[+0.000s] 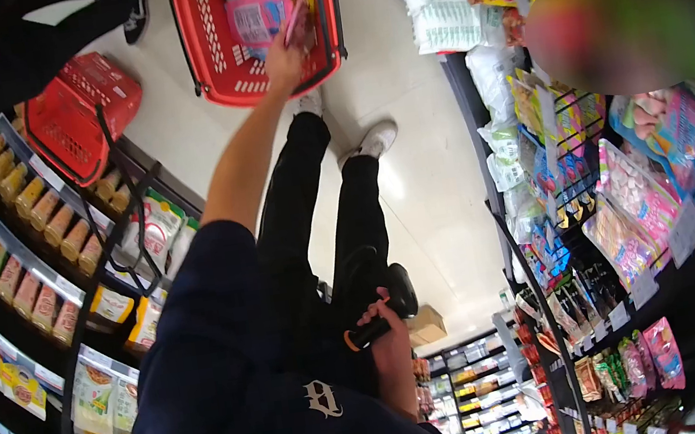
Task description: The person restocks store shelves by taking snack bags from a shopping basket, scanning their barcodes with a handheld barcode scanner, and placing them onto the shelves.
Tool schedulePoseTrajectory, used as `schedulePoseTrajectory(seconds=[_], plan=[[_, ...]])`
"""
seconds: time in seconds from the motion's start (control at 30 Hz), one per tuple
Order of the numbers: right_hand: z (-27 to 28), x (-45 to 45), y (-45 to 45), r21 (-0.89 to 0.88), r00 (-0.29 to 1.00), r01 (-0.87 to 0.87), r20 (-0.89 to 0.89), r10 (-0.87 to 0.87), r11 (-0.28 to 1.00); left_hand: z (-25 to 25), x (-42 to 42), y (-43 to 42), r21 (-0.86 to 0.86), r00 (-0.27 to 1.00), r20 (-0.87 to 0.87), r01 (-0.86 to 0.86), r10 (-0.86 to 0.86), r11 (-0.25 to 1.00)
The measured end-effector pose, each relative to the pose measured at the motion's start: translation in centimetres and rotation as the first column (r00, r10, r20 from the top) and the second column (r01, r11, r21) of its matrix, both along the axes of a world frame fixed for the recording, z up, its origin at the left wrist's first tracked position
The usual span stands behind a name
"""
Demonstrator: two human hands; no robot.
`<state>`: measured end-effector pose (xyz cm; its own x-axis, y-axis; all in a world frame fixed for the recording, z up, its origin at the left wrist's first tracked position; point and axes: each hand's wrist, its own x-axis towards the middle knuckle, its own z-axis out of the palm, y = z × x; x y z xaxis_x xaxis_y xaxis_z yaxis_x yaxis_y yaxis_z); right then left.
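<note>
My left hand [287, 58] reaches into a red shopping basket [215, 83], its fingers closed on a thin pink pack [298, 21]. Beneath that hand lie a pink-and-blue pouch [253, 19] and several green and yellow packs. Close to my waist, my right hand [388, 328] is wrapped round a black handheld device [373, 332] with orange trim and a wide head; its exact kind is unclear. The basket overlaps one of my shoes, and whether it rests on the floor is hard to tell.
A second red basket [72, 122] is by the left shelves, which hold rows of jars [30, 199]. On the right, racks carry bagged snacks [631, 213] and white packs [444, 19]. Another person's dark-clad leg [52, 45] shows at upper left. A cardboard box [426, 325] sits behind me.
</note>
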<state>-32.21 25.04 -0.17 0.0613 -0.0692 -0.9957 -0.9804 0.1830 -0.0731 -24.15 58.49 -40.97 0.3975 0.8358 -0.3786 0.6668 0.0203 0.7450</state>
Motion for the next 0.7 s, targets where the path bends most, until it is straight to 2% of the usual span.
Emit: schedulePoseTrajectory(seconds=[0.03,0.07,0.1,0.13,0.17,0.23,0.3,0.33,0.4,0.43,0.5,0.57,0.63,0.67,0.7], plan=[[0.2,0.1,-0.2,0.023,1.000,0.014,0.022,-0.014,1.000,-1.2,-1.8,-0.9,-0.077,0.995,0.047,-0.087,0.091,0.993],[0.5,0.2,-0.6,0.032,0.998,0.038,0.054,-0.040,0.999,-2.5,-4.1,-1.8,-0.210,0.965,0.179,-0.154,0.193,0.966],[1.0,0.3,-0.9,0.041,0.994,0.064,0.083,-0.067,0.997,0.0,-5.5,-2.6,-0.252,0.911,0.351,-0.130,0.216,0.959],[1.8,0.9,-0.6,0.047,0.987,0.121,0.101,-0.125,0.992,4.8,-5.5,-3.0,-0.255,0.868,0.419,-0.169,0.266,0.952],[2.6,1.2,-0.7,0.076,0.981,0.106,0.154,-0.117,0.991,9.2,-6.3,-2.7,-0.343,0.864,0.406,-0.157,0.296,0.926],[4.5,1.7,-0.6,0.077,0.966,0.123,0.221,-0.137,0.989,16.4,-8.4,-1.8,-0.254,0.883,0.416,-0.116,0.217,0.960],[5.7,1.7,-0.9,0.102,0.954,0.102,0.273,-0.126,0.990,22.7,-10.1,-1.0,-0.302,0.885,0.360,-0.189,0.295,0.934],[6.1,1.3,-1.5,0.116,0.946,0.061,0.311,-0.095,0.991,26.2,-10.1,-0.8,-0.282,0.878,0.387,-0.179,0.282,0.943],[7.3,0.4,-2.4,0.162,0.925,0.043,0.367,-0.100,0.986,33.0,-9.5,-0.6,-0.540,0.755,0.441,-0.210,0.486,0.815],[7.9,-0.2,-3.1,0.192,0.921,0.057,0.368,-0.126,0.980,35.2,-9.8,-0.9,-0.532,0.753,0.465,-0.183,0.466,0.827],[9.6,-1.6,-4.3,0.282,0.897,0.111,0.385,-0.219,0.953,38.9,-9.9,-1.5,-0.559,0.784,0.506,-0.019,0.360,0.829],[12.1,-3.5,-5.9,0.337,0.845,0.142,0.448,-0.291,0.931,41.1,-9.5,-3.2,-0.526,0.804,0.532,0.067,0.266,0.848],[14.7,-5.7,-8.2,0.322,0.790,0.136,0.535,-0.299,0.937,44.4,-8.9,-6.9,-0.482,0.838,0.526,0.150,0.148,0.863],[15.2,-7.0,-9.8,0.310,0.759,0.127,0.581,-0.293,0.942,45.9,-8.6,-9.7,-0.402,0.803,0.592,0.221,0.068,0.888],[16.3,-8.2,-11.3,0.324,0.712,0.177,0.610,-0.348,0.929,49.6,-8.4,-13.2,-0.387,0.830,0.558,0.242,0.017,0.890]])
